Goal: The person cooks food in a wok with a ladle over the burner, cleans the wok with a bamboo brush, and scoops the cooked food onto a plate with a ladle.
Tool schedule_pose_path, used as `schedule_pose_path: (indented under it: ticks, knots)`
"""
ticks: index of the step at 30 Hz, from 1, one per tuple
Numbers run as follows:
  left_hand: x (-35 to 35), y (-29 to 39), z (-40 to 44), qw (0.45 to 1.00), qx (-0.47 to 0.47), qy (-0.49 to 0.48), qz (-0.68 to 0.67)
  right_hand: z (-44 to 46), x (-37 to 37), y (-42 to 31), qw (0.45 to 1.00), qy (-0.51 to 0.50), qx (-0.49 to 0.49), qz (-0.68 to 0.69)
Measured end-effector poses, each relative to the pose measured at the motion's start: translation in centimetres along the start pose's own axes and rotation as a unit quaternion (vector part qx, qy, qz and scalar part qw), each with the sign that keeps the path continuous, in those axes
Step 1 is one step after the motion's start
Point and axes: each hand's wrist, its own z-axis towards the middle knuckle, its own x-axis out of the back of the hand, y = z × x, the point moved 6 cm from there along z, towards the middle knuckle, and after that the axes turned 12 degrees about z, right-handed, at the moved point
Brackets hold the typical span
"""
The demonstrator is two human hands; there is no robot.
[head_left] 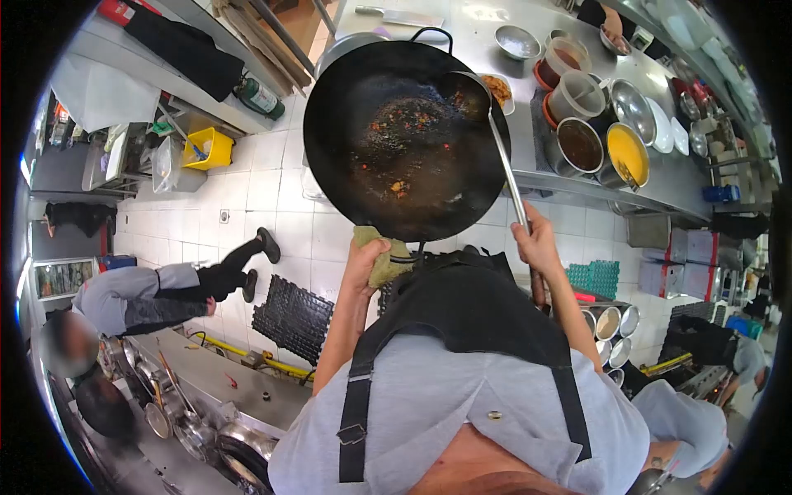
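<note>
A large black wok [388,157] is held up in front of my body, with oily bits of food scattered over its inside. My left hand [363,262] grips its near edge or handle through a folded green cloth [386,257]. My right hand [536,244] is wrapped round the long handle of a metal ladle [505,157]. The ladle's dark bowl rests at the right inner side of the wok. Just beyond the rim there, a plate of browned food [498,91] sits on the counter, partly hidden by the wok.
On the steel counter [470,25] are a cleaver [400,16], a metal bowl [517,42], a pot of dark sauce [577,147] and a pot of yellow liquid [627,154]. Another person [157,297] bends at left; more people are at right. A black mat [293,318] lies on the tiles.
</note>
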Motion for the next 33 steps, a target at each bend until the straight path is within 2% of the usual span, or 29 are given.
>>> schedule_pose_path:
  ticks: [3, 4, 7, 8, 10, 12, 13, 15, 19, 20, 22, 24, 26, 28, 29, 30, 33]
  knots:
    - [-0.3, 0.7, 0.7, 1.0, -0.013, -0.02, 0.004, -0.7, -3.4, -0.3, 0.997, -0.037, -0.033, 0.055]
    - [-0.2, 0.7, 1.3, 0.999, -0.016, -0.031, 0.003, -1.5, -4.2, -1.3, 0.996, -0.068, -0.022, 0.052]
    - [0.4, 0.3, 2.4, 0.999, -0.011, -0.048, 0.006, -4.0, -3.9, -1.8, 0.986, -0.15, -0.069, 0.031]
    - [0.6, 0.3, 2.5, 0.999, -0.008, -0.05, 0.008, -4.6, -3.8, -3.1, 0.988, -0.15, -0.047, -0.001]
    - [1.0, 0.2, 2.3, 0.998, -0.002, -0.063, 0.011, -3.5, -3.0, -2.1, 0.995, -0.085, 0.0, -0.055]
    - [1.4, 0.0, 2.1, 0.997, 0.004, -0.071, 0.011, -2.4, -3.5, -2.2, 0.997, -0.032, -0.032, -0.057]
    - [1.6, -0.3, 2.2, 0.997, 0.004, -0.074, 0.01, -1.4, -4.6, -2.2, 0.996, -0.012, -0.083, -0.033]
    - [1.3, 0.1, 2.2, 0.997, -0.001, -0.076, 0.009, -1.1, -5.6, -2.2, 0.995, -0.019, -0.098, -0.027]
    - [2.3, 0.4, 2.9, 0.997, -0.012, -0.068, 0.02, -4.6, -6.3, -1.7, 0.981, -0.132, 0.069, -0.128]
    - [2.9, 0.3, 3.4, 0.997, -0.013, -0.068, 0.023, -5.8, -5.9, -2.2, 0.969, -0.134, 0.136, -0.158]
    - [4.3, -0.2, 3.2, 0.998, 0.014, -0.052, 0.035, -8.3, -5.2, -5.0, 0.962, -0.102, 0.086, -0.236]
    - [6.4, -1.6, 4.3, 0.996, 0.019, -0.082, 0.026, -9.4, -4.4, -5.5, 0.951, -0.031, 0.172, -0.256]
    - [6.5, -1.4, 3.6, 0.994, 0.043, -0.092, 0.041, -9.7, -4.4, -4.1, 0.941, 0.018, 0.137, -0.308]
    - [4.0, 1.5, 1.8, 0.996, -0.004, -0.087, 0.026, -9.0, -5.2, -2.9, 0.934, 0.041, 0.219, -0.279]
    - [2.8, 2.7, 0.9, 0.998, -0.007, -0.047, 0.029, -7.7, -5.2, 0.0, 0.934, 0.042, 0.208, -0.289]
    - [3.2, 2.7, 1.6, 0.996, -0.017, -0.079, 0.026, -7.0, -5.7, 0.2, 0.925, -0.003, 0.135, -0.356]
    - [4.5, 2.3, 1.7, 0.997, 0.014, -0.05, 0.065, -6.6, -5.5, -2.2, 0.904, -0.063, 0.029, -0.422]
